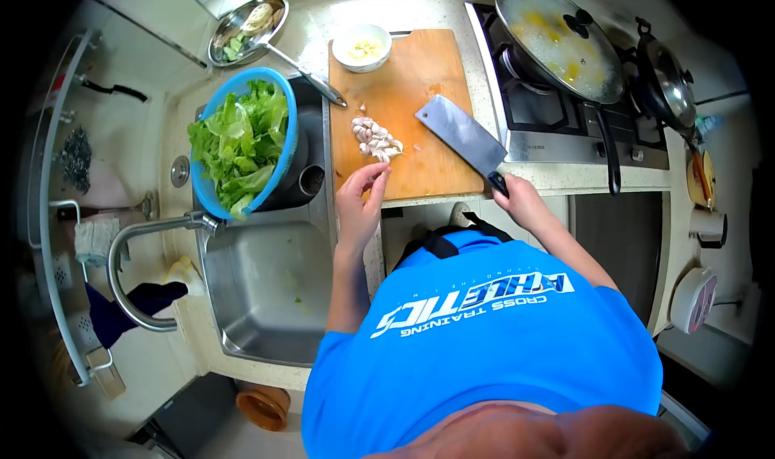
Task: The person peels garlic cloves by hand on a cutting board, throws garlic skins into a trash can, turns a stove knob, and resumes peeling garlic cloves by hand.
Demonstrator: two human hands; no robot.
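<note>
On the wooden cutting board lies a small pile of garlic cloves, with a few loose bits around it. My left hand is at the board's front edge, thumb and fingers pinched together on a garlic clove at the near end of the pile. The fingers partly hide that clove. My right hand grips the black handle of a cleaver, whose wide blade rests flat on the right part of the board. A white bowl with pale yellow pieces stands at the board's far left corner.
A blue basket of lettuce sits over the sink at left. Behind it, a metal ladle or pan holds food, its handle reaching the board. A lidded pan steams on the stove at right.
</note>
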